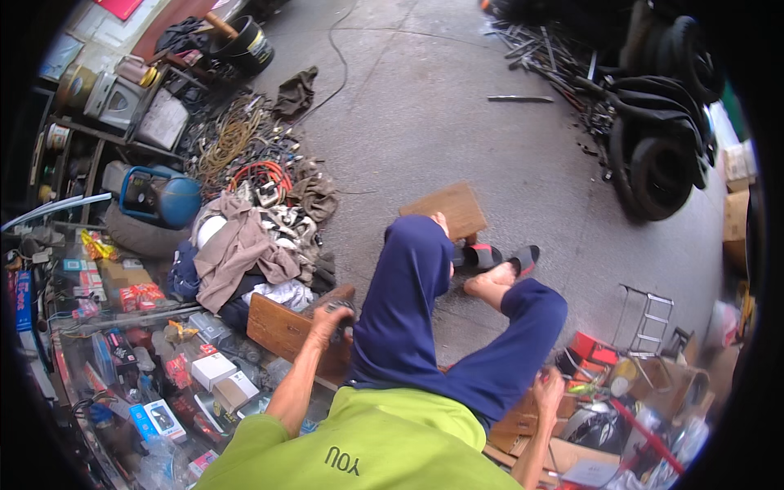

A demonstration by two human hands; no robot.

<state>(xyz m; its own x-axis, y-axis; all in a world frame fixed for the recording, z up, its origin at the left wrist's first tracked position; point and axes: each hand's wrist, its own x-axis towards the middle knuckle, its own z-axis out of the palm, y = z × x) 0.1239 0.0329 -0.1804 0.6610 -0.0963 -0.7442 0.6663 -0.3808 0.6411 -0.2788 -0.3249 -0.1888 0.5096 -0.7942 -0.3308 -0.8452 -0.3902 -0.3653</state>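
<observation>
At the left side of my lap, my left hand (330, 321) is closed over a small dark object (338, 307) whose kind I cannot make out. It is right beside a brown wooden board (278, 323). My right hand (548, 387) is curled beside my right thigh, and a bit of red shows near its fingers. What it holds, if anything, is hidden. Below it lies more brown wood (516, 421). In front of my legs, one bare foot rests by a wooden stool top (446, 209), and the other is in a black and red slipper (525, 260).
Small boxes (214, 371) and packets crowd a glass-topped counter at left. Behind them are a clothes pile (245, 253), a blue tank (173, 200) and tangled cables (233, 139). Tyres (660, 175) and metal scraps (545, 51) lie far right; a red box (590, 349) stands nearer.
</observation>
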